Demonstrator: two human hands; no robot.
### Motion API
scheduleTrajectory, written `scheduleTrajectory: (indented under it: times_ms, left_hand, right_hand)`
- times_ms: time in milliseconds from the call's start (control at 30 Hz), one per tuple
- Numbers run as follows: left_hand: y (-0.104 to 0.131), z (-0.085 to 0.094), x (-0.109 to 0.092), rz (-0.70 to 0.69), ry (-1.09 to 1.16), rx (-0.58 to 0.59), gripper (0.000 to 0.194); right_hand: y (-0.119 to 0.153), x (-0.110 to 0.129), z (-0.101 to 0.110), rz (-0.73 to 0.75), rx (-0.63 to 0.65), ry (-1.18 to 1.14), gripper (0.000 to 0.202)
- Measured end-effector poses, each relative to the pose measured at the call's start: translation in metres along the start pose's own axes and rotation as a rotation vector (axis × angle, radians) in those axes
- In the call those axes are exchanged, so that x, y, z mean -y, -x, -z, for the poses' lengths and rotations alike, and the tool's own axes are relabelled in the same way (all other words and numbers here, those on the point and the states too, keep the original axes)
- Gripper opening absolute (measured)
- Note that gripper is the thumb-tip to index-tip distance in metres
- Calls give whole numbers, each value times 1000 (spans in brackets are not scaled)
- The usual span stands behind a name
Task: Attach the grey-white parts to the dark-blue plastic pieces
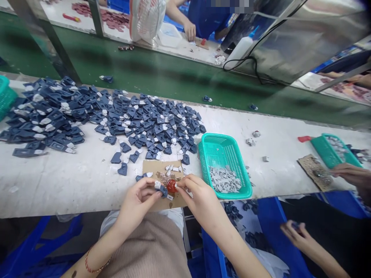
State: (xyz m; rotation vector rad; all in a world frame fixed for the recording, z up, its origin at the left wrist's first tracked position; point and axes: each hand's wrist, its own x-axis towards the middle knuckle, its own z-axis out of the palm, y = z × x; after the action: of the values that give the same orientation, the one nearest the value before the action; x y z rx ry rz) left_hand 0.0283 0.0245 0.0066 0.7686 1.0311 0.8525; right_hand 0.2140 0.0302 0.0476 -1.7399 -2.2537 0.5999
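Observation:
My left hand (138,200) pinches a small dark blue plastic part with a white tab (161,189) over a brown cardboard sheet (153,168) at the table's near edge. My right hand (197,197) holds a small red piece (171,186) right against that part. A few loose white tabs (171,169) lie on the cardboard. A large heap of the same blue parts (95,116) spreads across the white table (58,181) behind my hands.
A teal basket (206,158) with several grey-white tabs stands right of my hands. A second teal basket (330,150) and another person's hands (352,175) are at the right. A green conveyor belt (162,75) runs behind, with a fan (145,17) and a worker beyond.

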Motion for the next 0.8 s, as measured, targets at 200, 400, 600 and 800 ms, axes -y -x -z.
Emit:
scheduleTrajectory:
  times_ms: [200,400,600,800]
  left_hand:
    - [-4,-5,1,-7,-2,-7,21]
    - [-3,-13,-8,9,66,-8,24]
    - [-1,-22,-14,-2,110,-1,22]
    - [3,-22,-13,-4,129,-9,20]
  right_hand:
    - [-1,-1,6,-84,-30,-177,13]
    - [1,-6,20,-385,14,-855,14]
    - [0,2,21,-414,80,-1054,14]
    - [1,6,17,-358,87,-1070,9]
